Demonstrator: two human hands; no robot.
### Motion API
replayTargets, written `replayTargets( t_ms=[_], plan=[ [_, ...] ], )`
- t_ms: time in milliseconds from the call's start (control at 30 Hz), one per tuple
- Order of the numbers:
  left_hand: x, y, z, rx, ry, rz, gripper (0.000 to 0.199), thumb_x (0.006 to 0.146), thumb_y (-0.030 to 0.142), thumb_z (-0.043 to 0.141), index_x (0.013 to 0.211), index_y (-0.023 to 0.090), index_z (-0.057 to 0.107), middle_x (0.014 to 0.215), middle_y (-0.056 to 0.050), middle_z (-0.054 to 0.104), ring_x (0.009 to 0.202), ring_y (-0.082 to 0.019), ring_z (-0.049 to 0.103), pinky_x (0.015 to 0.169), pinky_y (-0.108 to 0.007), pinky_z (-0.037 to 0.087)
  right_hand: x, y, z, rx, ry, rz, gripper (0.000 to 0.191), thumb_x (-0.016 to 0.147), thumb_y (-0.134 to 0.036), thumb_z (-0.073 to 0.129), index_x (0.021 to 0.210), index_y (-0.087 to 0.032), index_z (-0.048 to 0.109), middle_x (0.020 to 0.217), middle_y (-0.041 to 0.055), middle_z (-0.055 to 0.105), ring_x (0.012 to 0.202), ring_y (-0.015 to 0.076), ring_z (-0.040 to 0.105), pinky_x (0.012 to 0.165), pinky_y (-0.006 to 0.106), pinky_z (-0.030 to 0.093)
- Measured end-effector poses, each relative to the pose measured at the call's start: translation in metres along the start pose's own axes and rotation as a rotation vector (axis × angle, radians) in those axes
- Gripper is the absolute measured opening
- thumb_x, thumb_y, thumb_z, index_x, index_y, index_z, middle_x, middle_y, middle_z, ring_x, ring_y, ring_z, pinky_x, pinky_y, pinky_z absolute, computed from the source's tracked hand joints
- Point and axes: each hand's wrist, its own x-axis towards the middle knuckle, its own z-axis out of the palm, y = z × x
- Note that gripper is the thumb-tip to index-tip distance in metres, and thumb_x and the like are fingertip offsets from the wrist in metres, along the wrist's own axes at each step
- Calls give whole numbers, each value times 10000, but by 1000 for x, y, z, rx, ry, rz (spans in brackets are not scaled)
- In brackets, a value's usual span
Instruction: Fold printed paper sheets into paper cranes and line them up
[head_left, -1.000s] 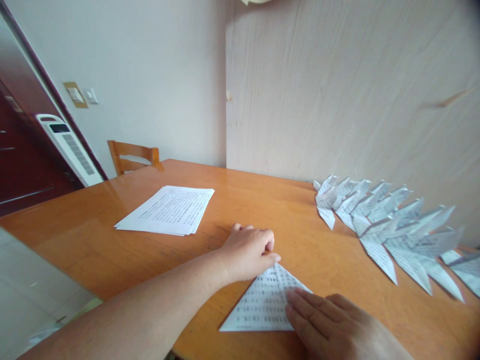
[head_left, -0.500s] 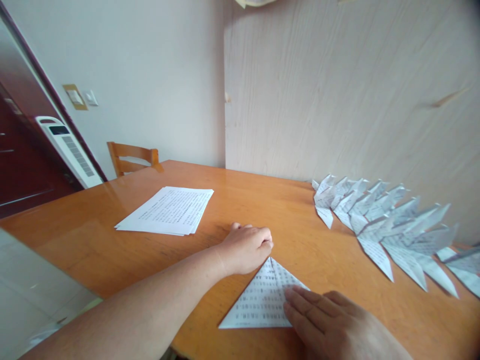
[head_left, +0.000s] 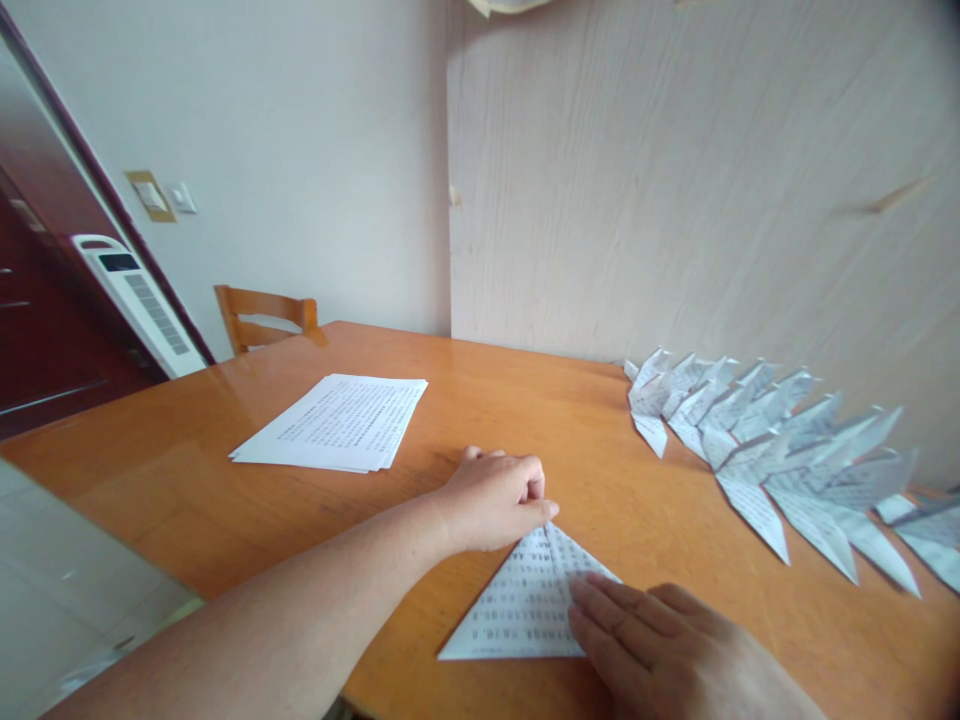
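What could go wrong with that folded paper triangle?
The left hand is right at the tip of the paper triangle, so the point might get bent. The right hand lies over its right side; if that hand slid sideways, the paper could shift or wrinkle.

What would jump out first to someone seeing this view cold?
Probably the cluster of folded paper pieces, printed and pointed, spread along the table's right side by the wooden panel. Next, the printed paper triangle at the near edge, with the left hand at its top corner and the right hand over its right side. Farther left lies a stack of printed sheets.
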Motion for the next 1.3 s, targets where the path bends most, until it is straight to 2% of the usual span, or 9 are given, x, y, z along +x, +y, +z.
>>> replayTargets(
  t_ms=[100,400,667,800,967,1100,1300],
  plan=[
    [-1,1,-2,2,-11,8,199,828,413,646,855,223,591,792,36,687,807,-199,627,792,-360,350,1,0,0,-4,1,-1,333,904,-97,462,1043,-225,736,1092,18,776,853,199,758,669,332,595],
    [-2,0,-4,5,-20,21,183,827,389,657,883,227,592,817,35,681,811,-195,622,783,-350,352,1,0,0,-13,13,-20,360,915,-95,423,1041,-214,738,1085,32,777,834,205,760,661,327,594],
    [-4,-3,-4,-3,32,51,99,902,273,542,845,219,601,814,34,688,809,-183,621,831,-373,361,0,2,3,18,15,-20,329,908,-110,457,1048,-224,732,1095,25,775,881,200,758,667,315,595],
    [-6,-2,-9,-52,90,177,91,875,158,539,856,198,619,869,5,682,815,-161,611,799,-319,405,0,1,2,15,13,-8,320,913,-109,458,1044,-221,728,1092,30,776,850,192,759,669,302,591],
    [-12,3,-14,-128,5,424,261,860,40,493,952,172,698,925,-33,692,885,-153,622,809,-256,458,-1,2,2,4,-1,-16,312,913,-114,472,1069,-216,722,1107,34,772,859,189,758,669,290,589],
    [-14,3,-13,-105,-71,481,327,849,21,481,991,177,731,938,-40,709,885,-162,649,839,-265,479,-3,2,4,-1,-12,-29,343,924,-119,437,1092,-224,716,1111,25,771,907,193,754,672,300,598],
    [-15,0,-10,-76,-91,494,396,822,4,493,1047,219,738,983,-21,750,911,-176,675,897,-296,471,-3,2,0,1,-42,-25,372,941,-116,400,1085,-226,725,1136,33,763,953,203,746,693,315,606]
  ],
)
